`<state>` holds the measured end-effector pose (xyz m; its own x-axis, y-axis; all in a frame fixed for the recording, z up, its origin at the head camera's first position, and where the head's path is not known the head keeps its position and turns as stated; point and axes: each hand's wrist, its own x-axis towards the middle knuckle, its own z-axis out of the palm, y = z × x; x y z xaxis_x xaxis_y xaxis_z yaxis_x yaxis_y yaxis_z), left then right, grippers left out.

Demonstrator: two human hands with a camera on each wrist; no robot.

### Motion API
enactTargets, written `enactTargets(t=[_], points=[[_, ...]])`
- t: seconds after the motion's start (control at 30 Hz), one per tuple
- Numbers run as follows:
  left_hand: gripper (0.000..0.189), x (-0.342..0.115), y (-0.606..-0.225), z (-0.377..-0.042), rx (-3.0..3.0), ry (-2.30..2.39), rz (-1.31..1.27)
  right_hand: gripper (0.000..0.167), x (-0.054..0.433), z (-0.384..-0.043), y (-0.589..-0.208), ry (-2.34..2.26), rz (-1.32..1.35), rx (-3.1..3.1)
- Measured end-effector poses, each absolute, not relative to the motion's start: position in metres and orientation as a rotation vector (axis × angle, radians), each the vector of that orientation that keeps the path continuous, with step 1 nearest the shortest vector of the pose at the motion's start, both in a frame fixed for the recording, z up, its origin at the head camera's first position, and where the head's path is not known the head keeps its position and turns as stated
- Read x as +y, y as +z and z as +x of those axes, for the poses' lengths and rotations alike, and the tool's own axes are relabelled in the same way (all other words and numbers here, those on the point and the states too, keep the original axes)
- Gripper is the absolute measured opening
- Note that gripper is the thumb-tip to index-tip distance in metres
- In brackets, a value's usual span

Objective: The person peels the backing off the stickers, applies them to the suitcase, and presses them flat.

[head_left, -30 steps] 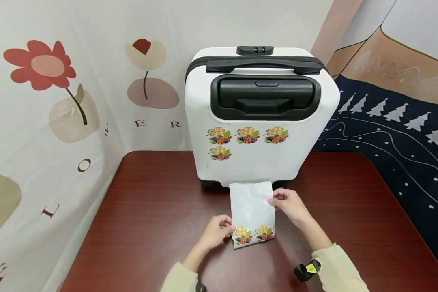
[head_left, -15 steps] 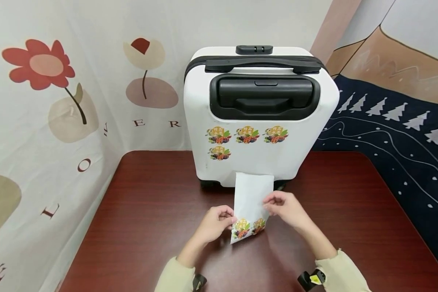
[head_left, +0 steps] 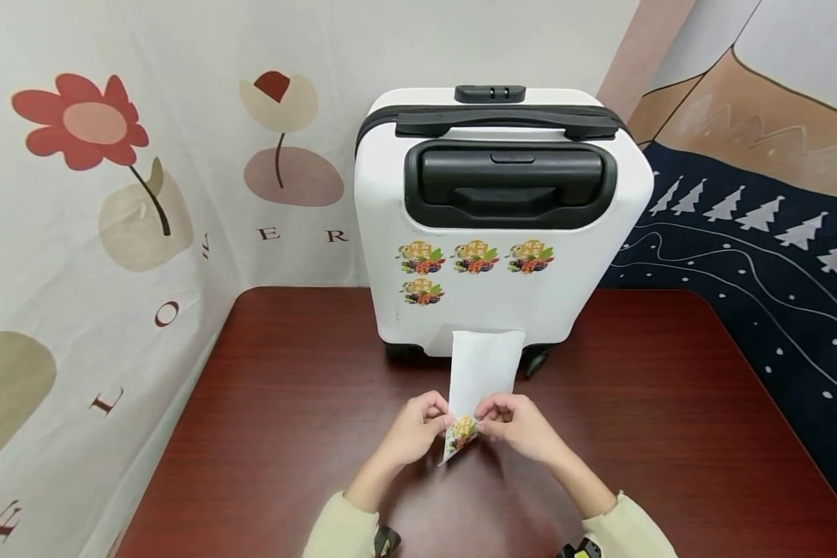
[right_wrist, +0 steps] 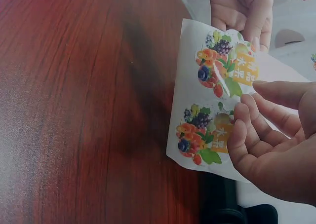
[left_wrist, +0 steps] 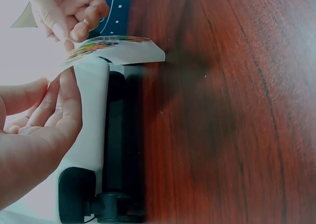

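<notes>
A white sheet (head_left: 483, 364) with two colourful fruit stickers leans against the suitcase's lower front, its near end bent up. In the head view my left hand (head_left: 413, 428) pinches its left edge beside one fruit sticker (head_left: 463, 431). My right hand (head_left: 519, 426) is at that sticker's right side, fingers bent, hiding the other sticker. In the right wrist view both fruit stickers (right_wrist: 217, 68) show on the sheet's face. There the right thumb and fingertips lie at the inner sticker's edge; whether they grip it I cannot tell.
A white suitcase (head_left: 474, 310) with black handles stands upright at the table's back. Several matching fruit stickers (head_left: 421, 256) are on its front, three in an upper row and one below at left. The brown wooden table (head_left: 286, 411) lies beneath; printed cloths (head_left: 307, 46) hang behind.
My right hand has left the sheet's right edge and moved left and nearer to the left hand. The sheet has turned and bent, its right edge folding inward. The left hand keeps its pinch.
</notes>
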<state>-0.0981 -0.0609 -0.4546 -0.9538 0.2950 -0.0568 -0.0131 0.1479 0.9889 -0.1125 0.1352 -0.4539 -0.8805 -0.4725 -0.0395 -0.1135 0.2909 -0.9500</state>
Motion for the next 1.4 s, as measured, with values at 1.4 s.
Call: enactTargets(t=[1.4], points=[[0.006,-0.061,-0.466,-0.101,2.261,1.919,0.111,0.007,0.135,-0.116,-0.456,-1.662,-0.699,2.254]])
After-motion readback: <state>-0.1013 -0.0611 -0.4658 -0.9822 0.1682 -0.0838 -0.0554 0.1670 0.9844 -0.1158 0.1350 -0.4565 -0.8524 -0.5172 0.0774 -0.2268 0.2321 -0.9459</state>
